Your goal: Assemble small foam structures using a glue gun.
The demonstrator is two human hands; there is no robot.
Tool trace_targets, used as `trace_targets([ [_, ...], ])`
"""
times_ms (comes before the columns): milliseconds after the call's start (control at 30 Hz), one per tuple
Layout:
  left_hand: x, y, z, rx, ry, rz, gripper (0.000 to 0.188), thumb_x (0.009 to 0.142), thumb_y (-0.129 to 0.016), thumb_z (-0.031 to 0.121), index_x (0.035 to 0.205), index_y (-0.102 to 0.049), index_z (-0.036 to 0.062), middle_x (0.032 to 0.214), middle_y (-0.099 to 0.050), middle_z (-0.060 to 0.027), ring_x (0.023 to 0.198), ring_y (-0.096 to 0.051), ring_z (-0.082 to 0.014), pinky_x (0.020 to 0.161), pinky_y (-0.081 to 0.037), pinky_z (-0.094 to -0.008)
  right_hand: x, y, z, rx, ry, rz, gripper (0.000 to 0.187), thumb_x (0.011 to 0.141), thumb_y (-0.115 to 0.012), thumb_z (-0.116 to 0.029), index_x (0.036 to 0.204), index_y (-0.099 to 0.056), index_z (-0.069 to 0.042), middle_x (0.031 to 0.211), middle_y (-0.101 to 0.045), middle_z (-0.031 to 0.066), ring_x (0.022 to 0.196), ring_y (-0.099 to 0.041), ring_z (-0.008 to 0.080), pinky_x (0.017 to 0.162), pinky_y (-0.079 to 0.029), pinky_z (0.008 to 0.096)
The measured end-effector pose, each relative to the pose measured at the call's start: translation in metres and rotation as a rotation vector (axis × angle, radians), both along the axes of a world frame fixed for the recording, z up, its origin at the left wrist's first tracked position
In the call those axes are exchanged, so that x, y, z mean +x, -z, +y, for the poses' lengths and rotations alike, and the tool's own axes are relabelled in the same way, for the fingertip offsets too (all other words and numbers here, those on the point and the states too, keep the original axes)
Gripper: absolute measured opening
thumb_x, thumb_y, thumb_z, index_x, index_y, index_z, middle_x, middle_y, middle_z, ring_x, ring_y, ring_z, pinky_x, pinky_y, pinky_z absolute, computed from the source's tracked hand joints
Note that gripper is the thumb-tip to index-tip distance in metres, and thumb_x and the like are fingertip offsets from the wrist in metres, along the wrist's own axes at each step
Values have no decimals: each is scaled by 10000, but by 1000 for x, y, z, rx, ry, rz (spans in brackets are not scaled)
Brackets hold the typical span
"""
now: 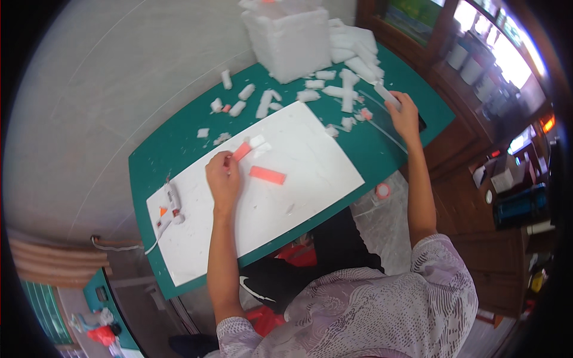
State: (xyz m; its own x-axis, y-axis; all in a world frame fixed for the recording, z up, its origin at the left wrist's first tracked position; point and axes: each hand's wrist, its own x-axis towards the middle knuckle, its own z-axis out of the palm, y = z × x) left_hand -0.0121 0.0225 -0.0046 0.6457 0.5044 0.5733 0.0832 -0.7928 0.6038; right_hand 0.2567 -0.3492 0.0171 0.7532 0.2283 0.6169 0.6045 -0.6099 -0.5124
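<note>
My left hand [224, 179] is closed at the end of a pink foam strip [241, 151], low over a white board [316, 155]. A small white foam piece [260, 143] touches or lies just beyond the strip's far end. Flat on the board, to the right of this hand, is a second pink strip [267, 175]. Off to the right, my right hand [406, 116] grips a white foam strip [388, 95] near the green table's right side. A dark object [422, 124] shows partly behind that hand; its kind is hidden.
A white glue gun [173, 200] with a cable lies on the board's left part. White foam offcuts [307, 95] litter the green table [173, 137] beyond the board. At the back stand a large white foam box [289, 48] and stacked foam pieces [355, 45]. A wooden cabinet [453, 143] borders the right.
</note>
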Motion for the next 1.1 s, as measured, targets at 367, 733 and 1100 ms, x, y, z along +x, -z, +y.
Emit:
trace_targets([
  [367, -2, -16, -13, -159, 273, -121, 229, 834, -661, 107, 1043, -630, 18, 857, -639, -102, 792, -582, -220, 734, -465, -333, -79, -28, 148, -90, -741, 313, 249, 857, -625, -84, 1098, -686, -59, 1066, -675, 103, 860, -627, 207, 707, -486, 288],
  [733, -2, -8, -4, -461, 309, 19, 160, 872, -682, 113, 979, -643, 0, 682, -575, 7, 627, -486, -68, 606, -412, -228, -82, 2, 201, -6, -978, 694, 208, 888, -650, -156, 1013, -695, 4, 892, -704, 70, 759, -629, 124, 706, -497, 252],
  [1100, -3, -11, -1, -609, 290, 45, 189, 903, -656, 130, 1010, -646, -25, 725, -665, -44, 680, -589, -85, 657, -459, -235, -90, 12, 200, 297, -1031, 810, 344, 916, -592, -108, 1259, -589, -85, 1101, -644, 64, 884, -615, 120, 746, -509, 255],
])
